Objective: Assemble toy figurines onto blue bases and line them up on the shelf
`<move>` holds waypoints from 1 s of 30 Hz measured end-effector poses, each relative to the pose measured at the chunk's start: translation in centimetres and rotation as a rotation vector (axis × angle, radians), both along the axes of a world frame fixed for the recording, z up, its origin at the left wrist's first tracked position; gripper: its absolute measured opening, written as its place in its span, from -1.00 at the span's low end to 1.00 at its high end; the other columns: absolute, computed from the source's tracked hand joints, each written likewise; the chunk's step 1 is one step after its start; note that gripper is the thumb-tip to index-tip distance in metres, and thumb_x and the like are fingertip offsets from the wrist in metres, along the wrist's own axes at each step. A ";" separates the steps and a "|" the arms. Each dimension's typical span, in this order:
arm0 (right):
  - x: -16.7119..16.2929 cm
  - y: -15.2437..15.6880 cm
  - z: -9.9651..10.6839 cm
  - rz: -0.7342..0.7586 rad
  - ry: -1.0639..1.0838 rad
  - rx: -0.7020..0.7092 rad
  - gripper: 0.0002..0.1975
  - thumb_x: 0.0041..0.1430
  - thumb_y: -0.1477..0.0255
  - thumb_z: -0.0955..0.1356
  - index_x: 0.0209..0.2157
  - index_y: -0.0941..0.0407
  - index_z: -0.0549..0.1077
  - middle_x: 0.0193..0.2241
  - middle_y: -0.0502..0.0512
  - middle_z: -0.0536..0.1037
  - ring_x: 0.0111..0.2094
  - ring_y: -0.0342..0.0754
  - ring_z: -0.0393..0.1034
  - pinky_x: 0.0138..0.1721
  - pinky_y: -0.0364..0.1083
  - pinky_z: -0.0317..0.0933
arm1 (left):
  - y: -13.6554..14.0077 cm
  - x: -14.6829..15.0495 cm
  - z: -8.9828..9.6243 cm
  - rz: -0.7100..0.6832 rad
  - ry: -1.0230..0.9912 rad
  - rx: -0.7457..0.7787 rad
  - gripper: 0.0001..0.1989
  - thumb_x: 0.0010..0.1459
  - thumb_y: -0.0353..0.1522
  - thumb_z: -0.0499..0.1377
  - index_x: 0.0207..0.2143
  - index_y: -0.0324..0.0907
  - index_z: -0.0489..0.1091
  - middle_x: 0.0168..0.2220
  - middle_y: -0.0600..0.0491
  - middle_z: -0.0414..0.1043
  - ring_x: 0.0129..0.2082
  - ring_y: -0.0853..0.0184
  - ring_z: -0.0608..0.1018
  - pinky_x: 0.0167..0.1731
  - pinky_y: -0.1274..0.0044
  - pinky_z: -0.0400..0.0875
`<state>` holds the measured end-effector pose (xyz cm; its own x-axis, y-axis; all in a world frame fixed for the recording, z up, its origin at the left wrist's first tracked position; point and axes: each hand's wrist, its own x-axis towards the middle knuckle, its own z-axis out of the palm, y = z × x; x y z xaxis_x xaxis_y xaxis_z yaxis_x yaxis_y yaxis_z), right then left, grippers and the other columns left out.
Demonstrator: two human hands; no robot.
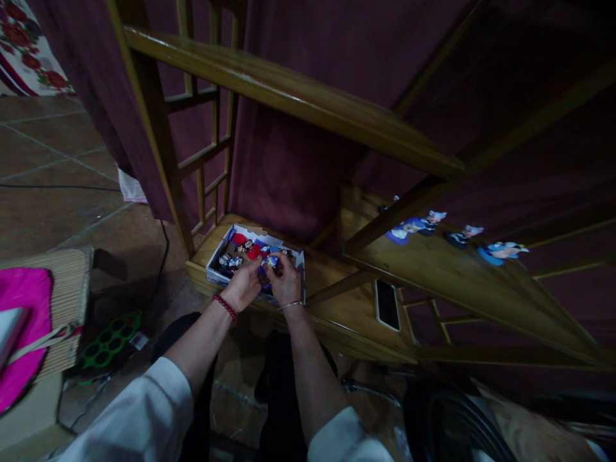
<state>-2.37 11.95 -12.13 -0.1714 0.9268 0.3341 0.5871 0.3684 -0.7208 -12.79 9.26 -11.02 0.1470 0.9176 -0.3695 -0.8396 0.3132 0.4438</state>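
Note:
A shallow cardboard box [217,277] with low white-and-blue walls sits on the lower wooden shelf. Inside lie several small painted figurines [231,261], some with red parts. Over the box's right half, my right hand [285,282] has its fingers closed round a blue-and-white figurine [272,262]. My left hand [244,282] reaches in from the left, fingers bent and meeting the right hand at that figurine. Whether the left fingers grip it or only touch it is hard to make out in the dim light.
Several figurines [461,236] stand on the raised wooden shelf [433,269] at right. A phone [387,305] lies on the lower shelf. A wooden beam [289,90] crosses above the box. At left are a pink cloth [29,321] and a green holed rack [108,340].

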 end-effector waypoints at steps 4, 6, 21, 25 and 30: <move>0.2 0.0 0.1 0.011 -0.010 -0.005 -0.77 0.00 0.37 0.25 -0.24 0.06 0.36 -0.35 0.01 0.47 -0.38 -0.12 0.35 -0.34 -0.15 0.23 | 0.0 -0.1 -0.3 -0.006 -0.004 -0.016 -0.85 0.09 -0.36 0.04 -0.39 -0.23 0.37 -0.46 0.05 0.41 -0.42 0.42 0.45 -0.28 0.55 0.31; 0.2 -0.1 0.3 0.020 -0.013 -0.006 -0.76 0.00 0.37 0.25 -0.23 0.06 0.35 -0.34 0.01 0.47 -0.38 -0.12 0.35 -0.33 -0.15 0.24 | 0.1 -0.1 -0.3 -0.015 -0.011 -0.020 -0.84 0.09 -0.36 0.04 -0.39 -0.23 0.37 -0.47 0.05 0.41 -0.43 0.43 0.45 -0.28 0.55 0.31; 0.6 0.0 0.6 0.067 -0.047 0.007 -0.72 -0.01 0.41 0.27 -0.18 0.01 0.35 -0.22 0.00 0.44 -0.20 -0.07 0.31 -0.15 -0.07 0.19 | 0.1 -0.1 -0.2 -0.029 -0.016 0.032 -0.83 0.11 -0.35 0.02 -0.35 -0.23 0.37 -0.45 0.04 0.43 -0.44 0.41 0.46 -0.29 0.53 0.33; 0.7 -0.1 0.8 0.080 -0.061 0.009 -0.73 -0.01 0.42 0.27 -0.19 0.00 0.36 -0.22 -0.01 0.45 -0.18 -0.06 0.30 -0.14 -0.06 0.18 | 0.1 -0.2 -0.3 -0.032 -0.023 0.040 -0.83 0.10 -0.35 0.02 -0.36 -0.23 0.37 -0.44 0.03 0.43 -0.43 0.40 0.46 -0.29 0.52 0.33; 0.8 -0.1 0.9 0.123 -0.070 -0.005 -0.72 0.01 0.44 0.26 -0.18 0.01 0.35 -0.21 -0.02 0.44 -0.15 -0.06 0.28 -0.10 -0.06 0.14 | 0.2 -0.3 -0.4 -0.033 -0.042 0.032 -0.82 0.12 -0.35 0.00 -0.37 -0.24 0.36 -0.45 0.02 0.43 -0.43 0.41 0.46 -0.28 0.52 0.33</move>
